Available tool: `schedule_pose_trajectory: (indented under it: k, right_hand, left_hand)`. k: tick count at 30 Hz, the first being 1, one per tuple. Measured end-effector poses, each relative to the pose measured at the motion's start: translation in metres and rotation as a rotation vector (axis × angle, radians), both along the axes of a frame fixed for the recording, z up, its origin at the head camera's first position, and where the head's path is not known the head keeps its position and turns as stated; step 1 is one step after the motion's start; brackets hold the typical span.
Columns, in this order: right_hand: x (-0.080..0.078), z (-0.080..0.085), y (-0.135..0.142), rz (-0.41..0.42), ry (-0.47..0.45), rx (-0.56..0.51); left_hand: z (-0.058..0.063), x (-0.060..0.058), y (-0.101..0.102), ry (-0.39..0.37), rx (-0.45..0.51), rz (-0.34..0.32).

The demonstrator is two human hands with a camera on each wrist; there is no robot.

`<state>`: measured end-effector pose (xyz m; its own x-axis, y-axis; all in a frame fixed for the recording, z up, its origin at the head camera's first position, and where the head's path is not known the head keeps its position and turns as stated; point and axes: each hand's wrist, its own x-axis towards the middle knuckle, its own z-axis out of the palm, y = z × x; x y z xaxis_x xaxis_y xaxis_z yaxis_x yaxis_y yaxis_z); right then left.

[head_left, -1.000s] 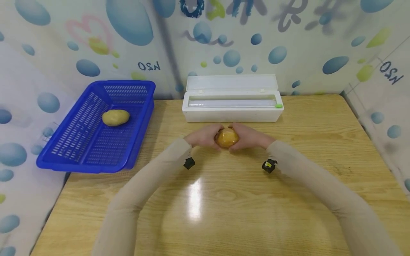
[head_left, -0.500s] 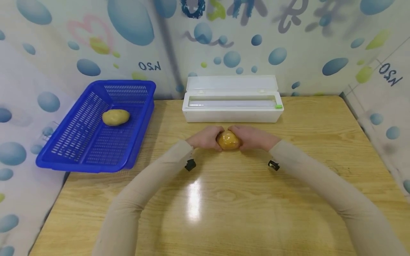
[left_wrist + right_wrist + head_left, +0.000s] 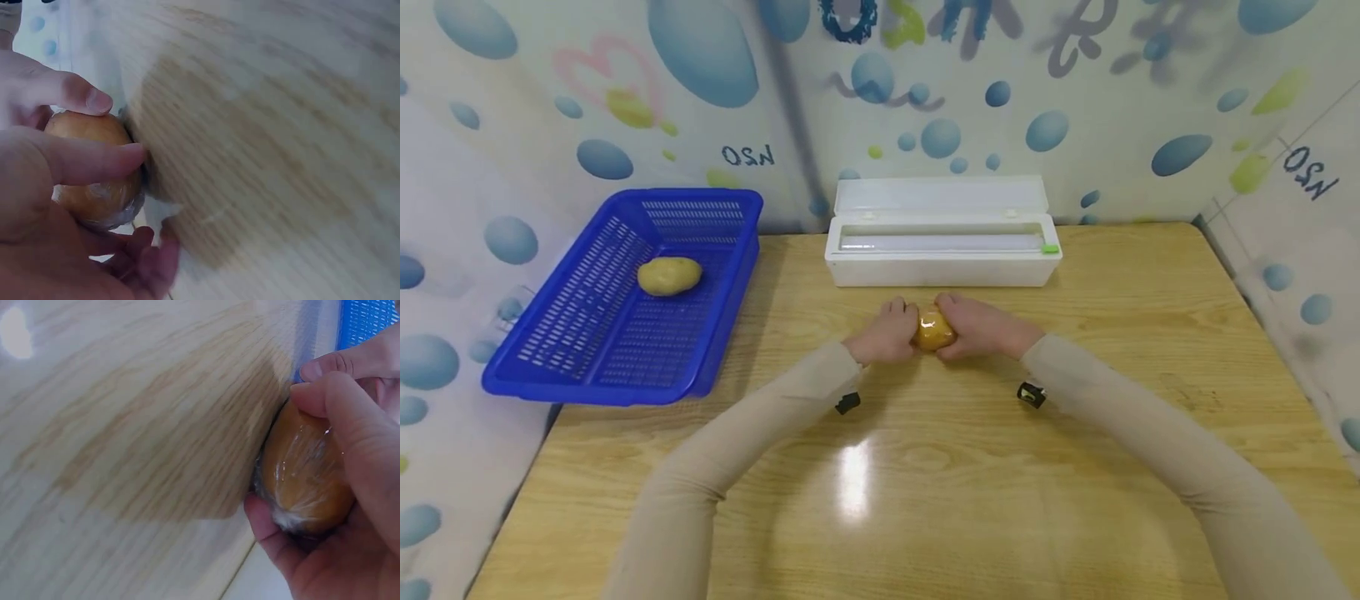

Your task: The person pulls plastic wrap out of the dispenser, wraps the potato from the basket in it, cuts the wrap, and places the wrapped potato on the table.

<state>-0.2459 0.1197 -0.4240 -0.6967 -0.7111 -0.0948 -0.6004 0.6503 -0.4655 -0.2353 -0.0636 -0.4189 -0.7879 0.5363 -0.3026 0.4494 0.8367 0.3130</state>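
Note:
An orange-brown potato (image 3: 933,331), wrapped in clear cling film, lies on the table between both hands. The left hand (image 3: 886,332) holds its left end, with the thumb across it and the other fingers curled, as the left wrist view shows. From the other side the right hand (image 3: 981,327) grips it, thumb on top and fingers around the far side. In the right wrist view the film on the potato (image 3: 306,469) looks creased and gathered at the lower end. Some fingertips are hidden behind the potato.
Just behind the hands stands a white cling film box (image 3: 943,271), its lid raised and a roll inside. A blue plastic basket (image 3: 718,333) at the left holds an unwrapped potato (image 3: 670,276). Patterned walls border the wooden table (image 3: 955,500) at the back and sides.
The left hand's fingers have curled in more at the potato's left end. The potato has turned slightly between the hands. The right hand moved right, then back left.

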Motion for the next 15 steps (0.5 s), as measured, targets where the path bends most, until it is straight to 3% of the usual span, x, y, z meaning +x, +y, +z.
schedule_pose_trajectory:
  k: [3, 7, 10, 15]
  right_hand:
    - [0.0, -0.001, 0.0, -0.011, -0.018, 0.006]
    - [0.0, -0.002, 0.0, -0.009, -0.008, -0.009]
    - [0.001, -0.004, 0.0, -0.004, 0.003, -0.022]
    - [0.0, -0.005, 0.0, -0.011, 0.002, -0.026]
  left_hand:
    - [-0.001, 0.0, 0.001, -0.039, -0.015, -0.005]
    - [-0.002, -0.003, -0.005, -0.061, 0.034, 0.003]
    - [-0.003, -0.004, -0.01, -0.011, 0.056, 0.022]
    - [-0.004, -0.001, -0.009, 0.117, -0.022, -0.031]
